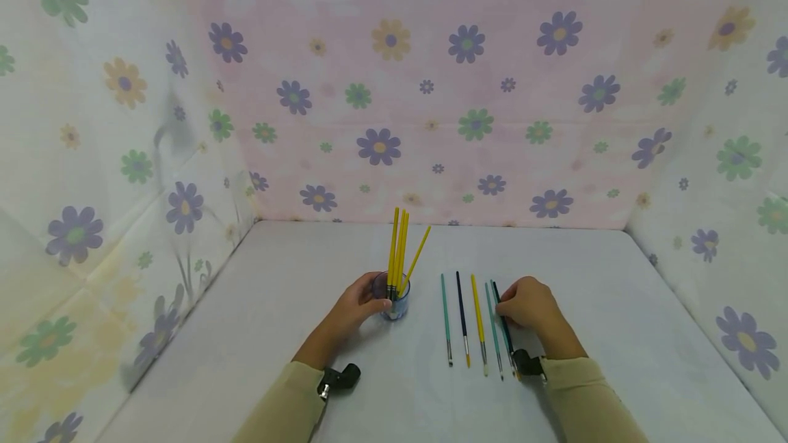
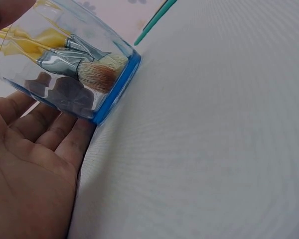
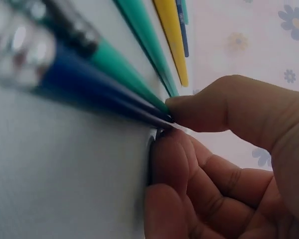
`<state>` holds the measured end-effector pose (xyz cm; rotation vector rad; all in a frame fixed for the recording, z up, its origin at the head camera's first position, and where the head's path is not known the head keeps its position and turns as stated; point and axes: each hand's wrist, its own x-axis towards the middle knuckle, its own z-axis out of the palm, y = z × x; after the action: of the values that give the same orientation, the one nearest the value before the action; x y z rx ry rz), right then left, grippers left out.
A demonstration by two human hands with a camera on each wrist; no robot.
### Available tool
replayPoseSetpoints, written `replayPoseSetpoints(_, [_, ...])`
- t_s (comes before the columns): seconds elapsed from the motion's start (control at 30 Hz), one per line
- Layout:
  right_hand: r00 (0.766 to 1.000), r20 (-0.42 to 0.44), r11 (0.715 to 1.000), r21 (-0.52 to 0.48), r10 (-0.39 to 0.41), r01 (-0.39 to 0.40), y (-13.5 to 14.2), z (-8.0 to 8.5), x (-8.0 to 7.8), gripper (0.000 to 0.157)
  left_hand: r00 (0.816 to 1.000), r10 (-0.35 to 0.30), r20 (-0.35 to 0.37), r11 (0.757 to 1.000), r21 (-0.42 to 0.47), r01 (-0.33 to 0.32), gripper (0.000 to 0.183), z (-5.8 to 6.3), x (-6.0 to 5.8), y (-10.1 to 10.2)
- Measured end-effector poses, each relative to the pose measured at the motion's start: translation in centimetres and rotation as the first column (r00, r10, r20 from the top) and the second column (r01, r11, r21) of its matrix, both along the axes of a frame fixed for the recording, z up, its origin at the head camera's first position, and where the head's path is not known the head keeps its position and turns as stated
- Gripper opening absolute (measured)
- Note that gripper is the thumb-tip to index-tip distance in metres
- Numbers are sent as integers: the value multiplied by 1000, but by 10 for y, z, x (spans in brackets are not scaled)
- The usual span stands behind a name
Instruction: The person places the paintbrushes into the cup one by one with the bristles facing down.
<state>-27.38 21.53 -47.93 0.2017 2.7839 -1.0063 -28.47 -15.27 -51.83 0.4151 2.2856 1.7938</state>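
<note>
My left hand (image 1: 356, 303) grips a clear glass (image 1: 401, 309) with a blue base, thumb on the near side and fingers around the far side. Several yellow-handled paintbrushes (image 1: 402, 245) stand in it, bristles down; one leans right. In the left wrist view, the bristles (image 2: 97, 75) show through the glass wall. My right hand (image 1: 532, 306) is at the right end of a row of brushes on the table. Between its thumb and fingers it pinches the handle tip of a dark blue paintbrush (image 3: 84, 82). A teal paintbrush (image 3: 122, 67) lies right against it, its tip at the thumb.
Left of my right hand lie another teal brush (image 1: 494, 323), a yellow brush (image 1: 478, 310), a navy brush (image 1: 462, 306) and a further teal brush (image 1: 446, 313), bristles toward me. A white cloth covers the table (image 1: 308, 251). Flowered fabric walls (image 1: 431, 176) surround it.
</note>
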Motion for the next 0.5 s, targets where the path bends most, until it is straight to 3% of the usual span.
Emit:
replayPoseSetpoints(0.17, [1000, -10, 999, 44, -7, 7, 0, 0, 0, 23, 1000, 3, -2, 1000, 3, -3, 63, 0, 0, 0])
replayPoseSetpoints(0.5, [1000, -10, 1000, -5, 2, -2, 6, 1, 0, 29, 1000, 1, -5, 1000, 1, -1, 62, 0, 0, 0])
